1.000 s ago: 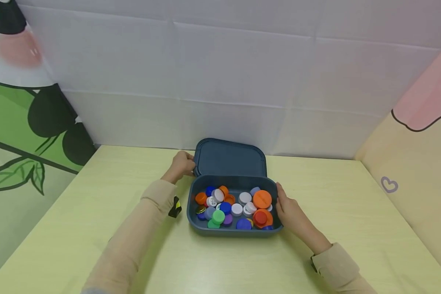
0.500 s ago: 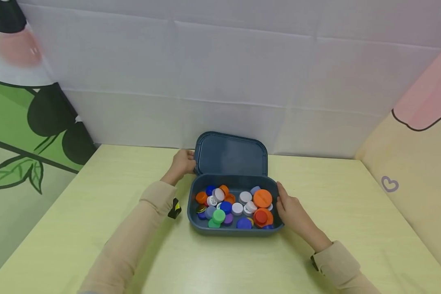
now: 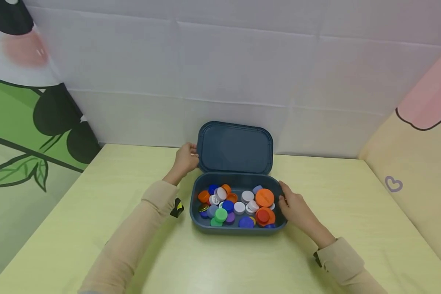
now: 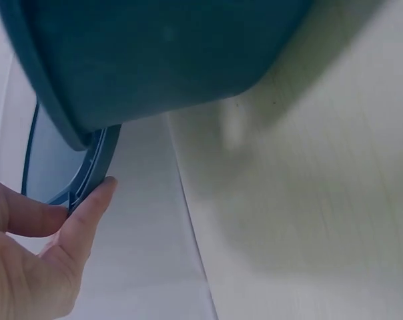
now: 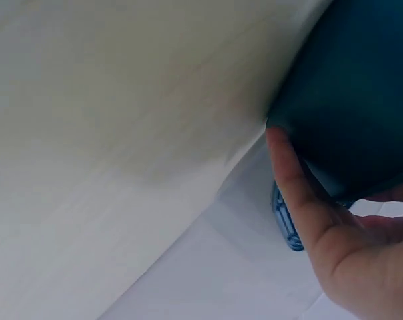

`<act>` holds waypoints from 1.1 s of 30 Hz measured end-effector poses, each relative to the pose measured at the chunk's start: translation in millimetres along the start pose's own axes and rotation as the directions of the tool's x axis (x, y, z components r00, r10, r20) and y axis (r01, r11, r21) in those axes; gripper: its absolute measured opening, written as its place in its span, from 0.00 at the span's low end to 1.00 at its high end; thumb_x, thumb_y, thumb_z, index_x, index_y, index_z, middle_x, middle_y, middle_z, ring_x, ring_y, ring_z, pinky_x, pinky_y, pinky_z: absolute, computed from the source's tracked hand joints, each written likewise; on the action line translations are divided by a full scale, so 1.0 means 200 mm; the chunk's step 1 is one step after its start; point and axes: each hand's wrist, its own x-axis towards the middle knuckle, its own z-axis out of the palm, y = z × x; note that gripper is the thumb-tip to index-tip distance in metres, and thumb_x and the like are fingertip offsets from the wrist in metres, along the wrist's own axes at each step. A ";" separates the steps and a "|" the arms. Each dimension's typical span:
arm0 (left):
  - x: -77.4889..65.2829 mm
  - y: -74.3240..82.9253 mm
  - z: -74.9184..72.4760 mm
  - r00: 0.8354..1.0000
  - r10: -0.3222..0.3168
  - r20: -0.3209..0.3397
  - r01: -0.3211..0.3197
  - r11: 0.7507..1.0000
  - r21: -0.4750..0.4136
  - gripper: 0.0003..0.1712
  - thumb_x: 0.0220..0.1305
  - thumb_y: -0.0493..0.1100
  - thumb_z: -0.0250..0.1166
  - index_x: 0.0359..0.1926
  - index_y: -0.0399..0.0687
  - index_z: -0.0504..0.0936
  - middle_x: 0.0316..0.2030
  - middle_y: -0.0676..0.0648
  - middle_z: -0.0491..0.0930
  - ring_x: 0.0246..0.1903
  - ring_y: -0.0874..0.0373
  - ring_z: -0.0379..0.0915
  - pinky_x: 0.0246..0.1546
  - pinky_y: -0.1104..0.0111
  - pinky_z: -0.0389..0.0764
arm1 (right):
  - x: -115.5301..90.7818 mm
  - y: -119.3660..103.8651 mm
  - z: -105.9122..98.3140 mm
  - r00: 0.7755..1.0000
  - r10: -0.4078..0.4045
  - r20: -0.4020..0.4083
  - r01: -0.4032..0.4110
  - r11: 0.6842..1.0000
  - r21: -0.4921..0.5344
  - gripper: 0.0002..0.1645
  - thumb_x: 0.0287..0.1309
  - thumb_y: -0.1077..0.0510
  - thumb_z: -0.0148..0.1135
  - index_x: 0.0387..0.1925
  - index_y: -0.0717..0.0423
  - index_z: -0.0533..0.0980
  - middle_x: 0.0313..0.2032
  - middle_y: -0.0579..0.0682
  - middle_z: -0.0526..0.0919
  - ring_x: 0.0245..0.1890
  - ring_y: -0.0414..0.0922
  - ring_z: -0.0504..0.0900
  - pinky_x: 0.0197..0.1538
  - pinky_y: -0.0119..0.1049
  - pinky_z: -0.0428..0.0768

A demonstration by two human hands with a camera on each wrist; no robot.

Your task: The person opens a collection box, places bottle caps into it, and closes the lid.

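Note:
In the head view a dark blue plastic box (image 3: pixel 239 231) sits on the table, filled with bottle caps (image 3: pixel 228 206) in orange, white, blue, green, purple and red. Its lid (image 3: pixel 235 148) stands raised behind the box. My left hand (image 3: pixel 186 158) pinches the lid's left edge between thumb and fingers; the left wrist view shows this pinch on the lid (image 4: pixel 101 163) close up. At the box's right end, my right hand (image 3: pixel 294 207) holds the side wall and rim. One finger lies along the box's outer wall (image 5: pixel 361 100) in the right wrist view.
The pale yellow table (image 3: pixel 220 265) runs back to a white sheet-like backdrop (image 3: pixel 235 73). A painted panel (image 3: pixel 55 122) stands at the left and a beige one (image 3: pixel 411 171) at the right. Black bands with a yellow patch (image 3: pixel 177 207) hang at the left cuff.
The lid has tilted upward, its far edge rising against the backdrop, with my left hand lifting along with it. The box and my right hand stay nearly where they were.

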 end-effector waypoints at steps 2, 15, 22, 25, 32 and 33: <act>0.00 0.01 -0.01 1.000 0.016 -0.011 -0.016 1.000 0.004 0.28 0.53 0.24 0.47 0.58 0.38 0.65 0.54 0.37 0.71 0.49 0.48 0.71 0.36 0.67 0.73 | 0.00 0.01 -0.01 1.000 -0.005 -0.014 0.005 1.000 0.018 0.28 0.60 0.65 0.48 0.61 0.71 0.58 0.30 0.63 0.79 0.28 0.48 0.78 0.31 0.37 0.78; -0.07 0.04 -0.04 0.987 0.151 -0.058 -0.152 0.988 -0.016 0.20 0.61 0.29 0.46 0.55 0.39 0.66 0.51 0.39 0.73 0.48 0.48 0.72 0.33 0.66 0.73 | 0.15 -0.03 -0.11 0.979 -0.010 -0.205 0.017 0.999 0.032 0.25 0.61 0.65 0.45 0.59 0.72 0.60 0.44 0.68 0.78 0.42 0.61 0.80 0.43 0.51 0.78; -0.11 0.04 -0.05 0.979 0.196 -0.053 -0.199 0.978 -0.061 0.21 0.61 0.28 0.45 0.56 0.39 0.65 0.51 0.39 0.73 0.44 0.48 0.74 0.31 0.66 0.76 | 0.30 -0.02 -0.17 0.971 0.046 -0.235 -0.034 0.998 0.055 0.25 0.63 0.65 0.43 0.60 0.74 0.59 0.50 0.70 0.74 0.48 0.62 0.76 0.50 0.53 0.74; -0.13 0.05 -0.05 0.974 0.220 -0.051 -0.224 0.971 -0.083 0.21 0.61 0.28 0.45 0.56 0.37 0.65 0.52 0.38 0.72 0.43 0.47 0.75 0.32 0.65 0.79 | 0.35 -0.01 -0.18 0.974 0.086 -0.208 -0.072 0.995 0.076 0.26 0.64 0.65 0.41 0.62 0.72 0.58 0.51 0.69 0.74 0.49 0.62 0.76 0.49 0.52 0.75; -0.14 0.04 -0.05 0.961 0.272 -0.056 -0.276 0.957 -0.084 0.19 0.62 0.29 0.46 0.55 0.37 0.66 0.51 0.38 0.73 0.36 0.48 0.76 0.28 0.68 0.75 | 0.40 0.03 -0.18 0.977 0.111 -0.179 -0.069 0.972 0.226 0.23 0.64 0.68 0.42 0.60 0.72 0.61 0.47 0.72 0.75 0.40 0.62 0.81 0.38 0.41 0.81; -0.14 0.03 -0.05 0.956 0.287 -0.059 -0.292 0.953 -0.085 0.19 0.62 0.29 0.47 0.55 0.37 0.66 0.50 0.38 0.73 0.35 0.48 0.76 0.28 0.68 0.75 | 0.40 0.04 -0.19 0.978 0.108 -0.181 -0.061 0.967 0.246 0.22 0.64 0.68 0.42 0.59 0.72 0.63 0.47 0.72 0.76 0.40 0.62 0.81 0.37 0.40 0.81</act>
